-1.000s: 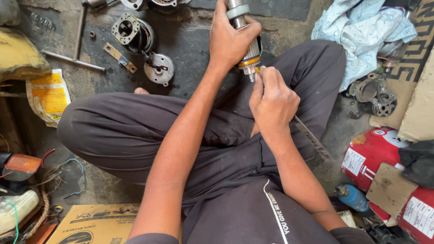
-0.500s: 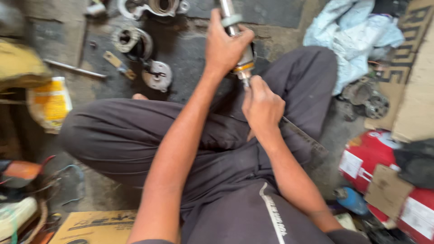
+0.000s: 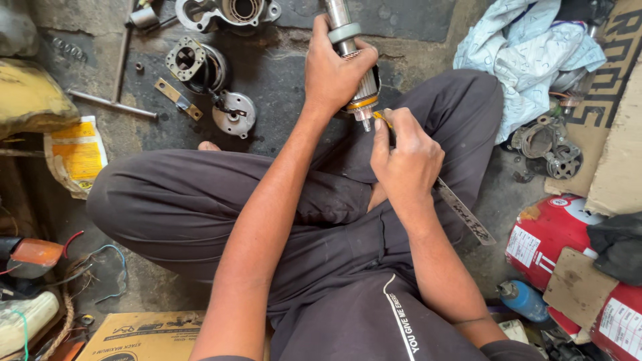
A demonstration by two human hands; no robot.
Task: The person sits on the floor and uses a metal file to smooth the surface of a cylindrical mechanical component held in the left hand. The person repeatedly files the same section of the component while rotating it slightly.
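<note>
I see my left hand clenched around the motor armature at twelve o'clock; my right hand grips a flat blade against its lower end. Scraping looks midway; housing parts lie unassembled at eleven o'clock.

- The left hand is stretched out in front on a nearly straight, bare arm, fingers and thumb wrapped tight in a fist-like grip, knuckles up.
- The right hand sits just below and to the right of the left hand, closer to the body, fingers curled in a pinch, thumb pressed forward.
- The right forearm is bent back toward the torso.
- Both arms pass over the crossed legs.
</note>
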